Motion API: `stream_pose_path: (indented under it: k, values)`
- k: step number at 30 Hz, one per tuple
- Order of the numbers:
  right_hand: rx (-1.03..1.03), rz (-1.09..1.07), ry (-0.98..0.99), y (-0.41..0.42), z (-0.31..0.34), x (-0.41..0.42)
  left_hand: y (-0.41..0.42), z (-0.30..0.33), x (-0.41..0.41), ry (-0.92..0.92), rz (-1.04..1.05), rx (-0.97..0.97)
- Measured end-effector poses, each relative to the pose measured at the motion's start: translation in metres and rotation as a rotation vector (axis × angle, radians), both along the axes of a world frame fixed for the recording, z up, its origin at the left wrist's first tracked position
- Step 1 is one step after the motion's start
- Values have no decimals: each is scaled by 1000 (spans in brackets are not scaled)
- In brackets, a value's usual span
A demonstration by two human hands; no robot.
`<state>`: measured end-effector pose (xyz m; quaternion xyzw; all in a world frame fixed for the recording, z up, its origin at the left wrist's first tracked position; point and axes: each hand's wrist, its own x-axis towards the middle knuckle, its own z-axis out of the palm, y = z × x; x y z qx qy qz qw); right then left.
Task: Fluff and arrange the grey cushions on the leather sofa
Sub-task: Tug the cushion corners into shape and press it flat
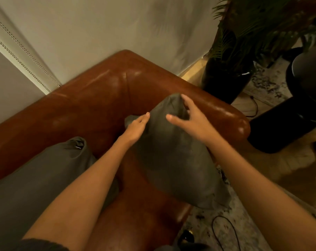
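Note:
A grey cushion [173, 160] stands on edge at the right end of the brown leather sofa [92, 104], by the armrest. My left hand [136, 128] lies flat against the cushion's left side with its fingers straight. My right hand [188, 120] hovers at the cushion's top right, fingers spread and relaxed, the thumb over the fabric; I cannot tell if it touches. A second grey cushion [35, 180] lies on the seat to the left, with a small zip pull near its top corner.
A dark potted plant [231, 60] stands beyond the armrest. A black round stand [295, 113] is to its right on a patterned rug [226, 230]. A black cable [224, 230] lies on the rug. A wall and a blind with bead chains are behind the sofa.

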<state>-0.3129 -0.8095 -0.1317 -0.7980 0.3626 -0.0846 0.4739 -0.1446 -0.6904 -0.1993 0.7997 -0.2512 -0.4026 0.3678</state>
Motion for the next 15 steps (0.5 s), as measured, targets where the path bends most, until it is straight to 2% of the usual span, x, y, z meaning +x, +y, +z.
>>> stream_pose_path:
  k: [3, 5, 7, 11, 15]
  values:
    - [33, -16, 178, 18, -52, -50, -3, -5, 2, 146, 31, -7]
    - [13, 32, 394, 32, -81, -85, -5, -4, 1, 162, 53, 30]
    - [-15, 24, 526, 46, -101, -116, -8, -6, -2, 129, 41, 49]
    - [165, -166, 448, 56, -123, -142, -11, -17, -7, 39, 94, 28]
    - [-56, -209, 361, 61, -128, -127, -10, -24, -7, -19, 211, 28]
